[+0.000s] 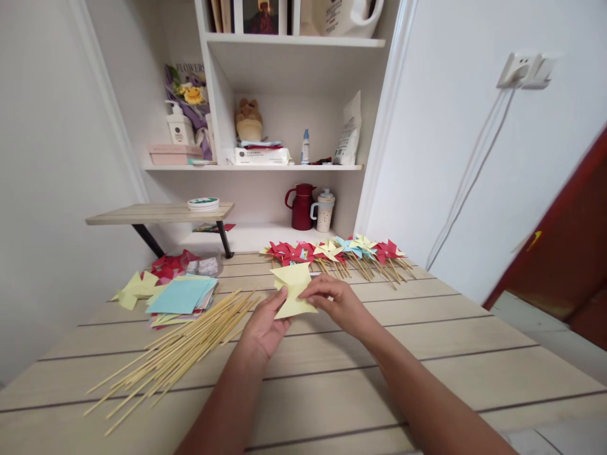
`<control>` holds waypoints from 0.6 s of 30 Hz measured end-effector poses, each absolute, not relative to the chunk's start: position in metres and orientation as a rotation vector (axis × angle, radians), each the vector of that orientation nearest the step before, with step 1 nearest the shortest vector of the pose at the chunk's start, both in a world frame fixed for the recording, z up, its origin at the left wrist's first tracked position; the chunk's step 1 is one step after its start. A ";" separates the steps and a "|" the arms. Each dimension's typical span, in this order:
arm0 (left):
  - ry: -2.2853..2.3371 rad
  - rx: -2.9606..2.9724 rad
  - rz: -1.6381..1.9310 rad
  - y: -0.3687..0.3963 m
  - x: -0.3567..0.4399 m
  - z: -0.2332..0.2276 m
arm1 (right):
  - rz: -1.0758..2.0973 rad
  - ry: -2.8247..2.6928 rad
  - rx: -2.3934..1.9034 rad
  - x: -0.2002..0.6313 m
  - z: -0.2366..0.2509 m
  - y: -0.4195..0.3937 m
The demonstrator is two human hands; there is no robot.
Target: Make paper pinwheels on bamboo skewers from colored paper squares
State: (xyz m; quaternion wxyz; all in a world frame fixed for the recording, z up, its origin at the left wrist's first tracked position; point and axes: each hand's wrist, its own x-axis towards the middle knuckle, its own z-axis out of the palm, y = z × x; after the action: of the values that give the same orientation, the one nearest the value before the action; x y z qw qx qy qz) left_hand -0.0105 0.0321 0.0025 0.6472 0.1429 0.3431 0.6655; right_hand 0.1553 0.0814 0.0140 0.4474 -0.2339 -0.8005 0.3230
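Above the middle of the table, a pale yellow paper square (pixel 294 275) with cut corners is held up between my hands. My left hand (pixel 268 321) grips its left lower side, thumb on the face towards me. My right hand (pixel 334 300) pinches the paper at its right side with thumb and fingertips; what lies right under those fingertips is hidden. To the left of my left hand lies a loose bundle of thin wooden sticks (pixel 190 354). Behind the sticks sits a stack of coloured paper squares (pixel 183 295), light blue on top.
Finished paper pinwheels on sticks (pixel 332 251) lie in a row at the table's back. At the left are yellow folded paper (pixel 137 289), red paper pieces (pixel 173 266) and a clear box (pixel 205 264), near a raised wooden shelf (pixel 156 213). A red jug (pixel 302 208) and a cup (pixel 325 212) stand behind.
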 end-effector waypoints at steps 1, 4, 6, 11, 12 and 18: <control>0.785 0.320 1.512 0.032 -0.010 0.002 | 0.794 -1.984 -0.570 0.155 0.014 0.081; 0.805 0.310 1.515 0.033 -0.010 0.002 | 0.791 -1.958 -0.547 0.156 0.015 0.082; 0.817 0.307 1.515 0.033 -0.011 0.002 | 0.796 -1.939 -0.544 0.157 0.014 0.083; 0.821 0.296 1.511 0.031 -0.012 0.004 | 0.806 -1.941 -0.544 0.158 0.014 0.085; 0.824 0.288 1.511 0.031 -0.012 0.005 | 0.806 -1.948 -0.543 0.158 0.013 0.085; 0.833 0.291 1.509 0.032 -0.015 0.004 | 0.821 -1.948 -0.547 0.159 0.013 0.086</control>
State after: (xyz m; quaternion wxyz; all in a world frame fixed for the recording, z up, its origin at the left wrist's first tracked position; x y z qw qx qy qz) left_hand -0.0149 0.0322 0.0045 0.6417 0.1277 0.3653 0.6622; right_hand 0.1588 0.0861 0.0131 0.4610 -0.2224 -0.7916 0.3336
